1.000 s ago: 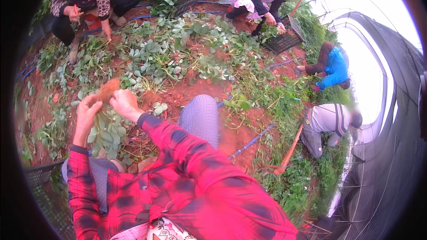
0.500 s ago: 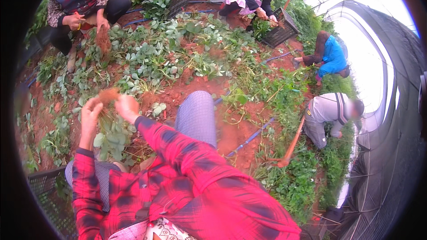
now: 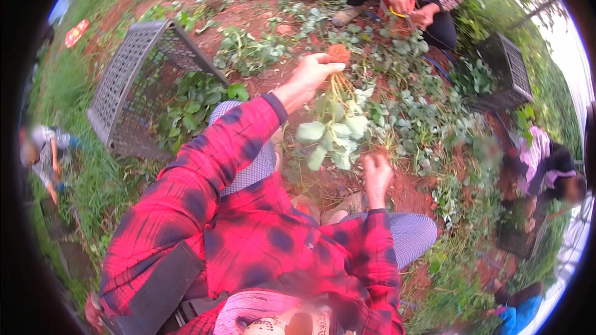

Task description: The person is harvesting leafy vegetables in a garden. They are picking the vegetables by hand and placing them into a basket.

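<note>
If judging by the one-handed pinch, rate the leafy plant (image 3: 335,131) as light and floppy. Find it at about 1 o'clock from centre, root-end up, clamped between thumb and fingers of the left hand (image 3: 308,77) just below the root clump (image 3: 339,54). Expect thin, bendy stems (image 3: 339,85), drooping toward 6 o'clock, and broad soft leaves, likely to crease or tear if squeezed. Treat the orange-brown roots as fine and easily snapped; probably not slippery, but can't confirm wetness. Take hold at the crown, between roots and stems; should be firmest there. Avoid lifting by a single leaf. Note the right hand (image 3: 377,177) at about 4 o'clock, well apart from the left, with curled, blurred fingers; can't tell whether gripping anything. As for text, can't see any label or brand on the plant, on the large black crate (image 3: 124,77) at 10 o'clock or on the dark crate (image 3: 518,74) at 2 o'clock. Can't read anything on the red packet (image 3: 76,33), farther out toward 10 o'clock; too small.
</note>
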Tool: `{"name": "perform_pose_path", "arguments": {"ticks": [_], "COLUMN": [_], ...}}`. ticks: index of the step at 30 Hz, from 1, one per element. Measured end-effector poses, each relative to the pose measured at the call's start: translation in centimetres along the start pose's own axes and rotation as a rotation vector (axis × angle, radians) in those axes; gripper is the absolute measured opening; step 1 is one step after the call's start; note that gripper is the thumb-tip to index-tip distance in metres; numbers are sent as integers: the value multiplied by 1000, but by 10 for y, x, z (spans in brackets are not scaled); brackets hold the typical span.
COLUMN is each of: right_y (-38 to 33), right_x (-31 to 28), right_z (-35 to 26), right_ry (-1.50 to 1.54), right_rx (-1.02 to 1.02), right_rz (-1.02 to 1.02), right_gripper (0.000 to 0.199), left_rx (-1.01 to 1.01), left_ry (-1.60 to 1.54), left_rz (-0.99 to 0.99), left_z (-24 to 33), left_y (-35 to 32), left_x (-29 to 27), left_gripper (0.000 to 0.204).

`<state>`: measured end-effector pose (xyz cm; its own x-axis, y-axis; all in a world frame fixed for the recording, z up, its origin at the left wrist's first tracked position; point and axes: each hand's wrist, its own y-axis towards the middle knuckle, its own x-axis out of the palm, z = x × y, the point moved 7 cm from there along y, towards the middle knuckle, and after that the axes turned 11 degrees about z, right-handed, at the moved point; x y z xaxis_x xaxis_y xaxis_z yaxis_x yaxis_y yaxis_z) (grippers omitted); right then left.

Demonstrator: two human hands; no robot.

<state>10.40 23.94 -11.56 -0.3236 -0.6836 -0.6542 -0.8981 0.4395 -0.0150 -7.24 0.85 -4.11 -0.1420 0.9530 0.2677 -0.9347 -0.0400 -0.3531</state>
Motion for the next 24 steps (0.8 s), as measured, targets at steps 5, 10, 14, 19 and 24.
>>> {"name": "perform_pose_path", "arguments": {"ticks": [5,10,14,19,24], "right_y": [9,20,22,20,13], "right_x": [-25,-21,-4,2,6], "right_z": [-111,-147,-183,-186,-179], "right_ry": [513,376,238,101,287], "right_rx": [10,-266,-515,-607,-322], "right_rz": [61,173,202,235,44], "right_gripper": [14,19,19,9,6], "left_rx": [-45,10,90,208,366], "left_ry": [-16,27,12,253,427], "left_rz": [26,9,-19,5,130], "left_z": [4,6,1,14,13], "left_y": [-2,-9,-3,-17,-19], "left_x": [-1,10,11,15,13], "left_gripper": [24,23,24,24,14]}}
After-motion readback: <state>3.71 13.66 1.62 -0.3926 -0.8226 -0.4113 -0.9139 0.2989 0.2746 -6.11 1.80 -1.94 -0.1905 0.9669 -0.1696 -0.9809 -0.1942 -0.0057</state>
